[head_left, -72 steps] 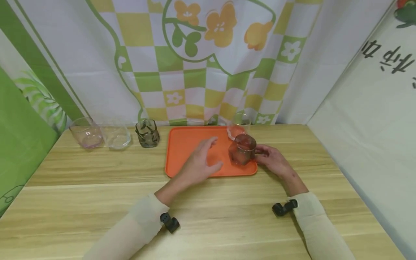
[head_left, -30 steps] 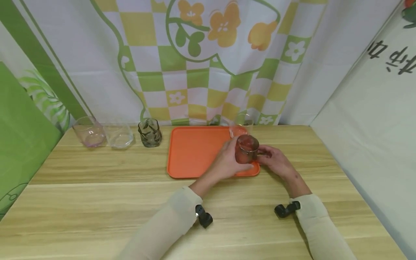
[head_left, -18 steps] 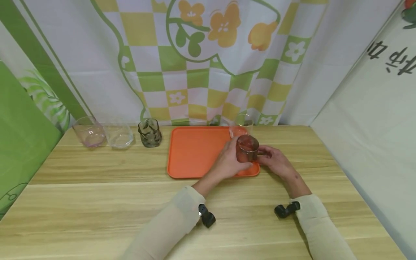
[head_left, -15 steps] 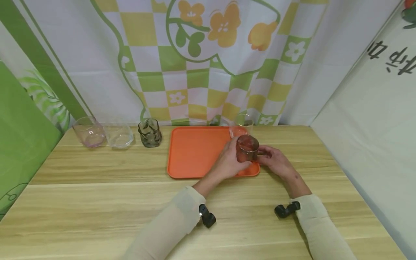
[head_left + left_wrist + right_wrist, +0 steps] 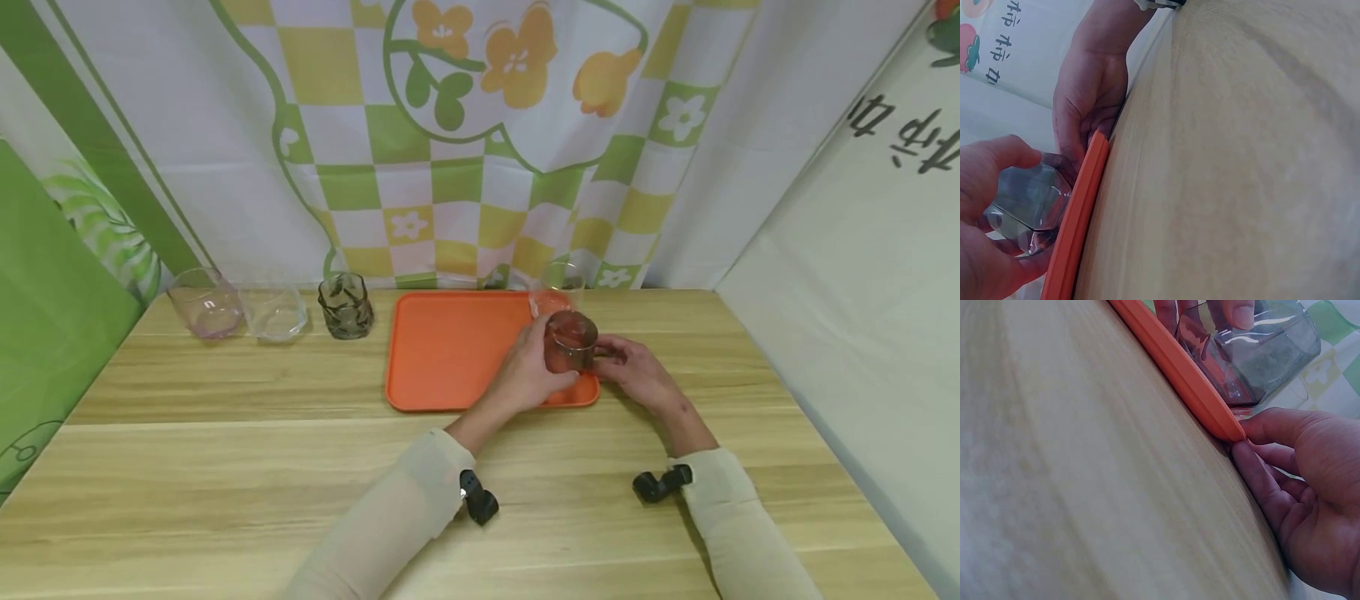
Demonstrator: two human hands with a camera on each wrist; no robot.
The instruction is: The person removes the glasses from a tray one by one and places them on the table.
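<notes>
A smoky dark glass (image 5: 572,340) stands on the right part of the orange tray (image 5: 435,354). Around its left side curl the fingers and thumb of my left hand (image 5: 521,375); the left wrist view shows this grip on the glass (image 5: 1032,197) too. My right hand (image 5: 645,375) is at the tray's right edge, just beside the glass. In the right wrist view my right hand (image 5: 1316,481) pinches the corner of the tray (image 5: 1179,369) between its fingers. Behind the dark glass, a clear glass (image 5: 558,287) stands at the tray's back right.
Left of the tray, a dark patterned glass (image 5: 346,308), a clear glass (image 5: 276,315) and a pinkish glass (image 5: 210,308) stand in a row near the back of the wooden table (image 5: 225,475). A checked, flowered curtain (image 5: 450,183) hangs behind.
Compared with the oldest frame, my left hand has moved right from over the tray and taken hold of the dark glass. My right hand has kept its place at the tray's edge.
</notes>
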